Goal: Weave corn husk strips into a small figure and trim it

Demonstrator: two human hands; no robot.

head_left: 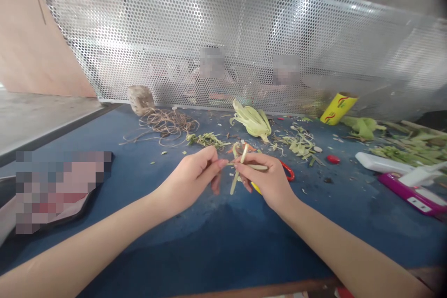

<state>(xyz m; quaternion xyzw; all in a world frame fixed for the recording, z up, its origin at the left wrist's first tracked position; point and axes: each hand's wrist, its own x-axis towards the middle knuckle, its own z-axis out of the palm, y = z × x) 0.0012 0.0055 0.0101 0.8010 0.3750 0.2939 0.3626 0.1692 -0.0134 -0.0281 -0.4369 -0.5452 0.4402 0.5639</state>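
Note:
Above the middle of a blue table, my right hand (270, 180) pinches pale green plant strips (234, 185) that cross each other at its fingertips. My left hand (190, 174) is closed in a pinch on the left end of one strip, close to the right fingertips. Partly behind my right hand lies something with a red loop (288, 171) and a yellow part, perhaps scissors; my hand hides most of it. Just beyond the hands are shredded green scraps (208, 140) and a pale green corn husk (252, 121).
Tangled brown twine (167, 125) lies at the back left by a pale stump-like block (140, 99). A yellow roll (338, 108), green leaves (412, 146), a small red object (333, 159) and a purple-and-white power strip (414, 193) are rightward. A perforated metal screen (223, 23) stands behind.

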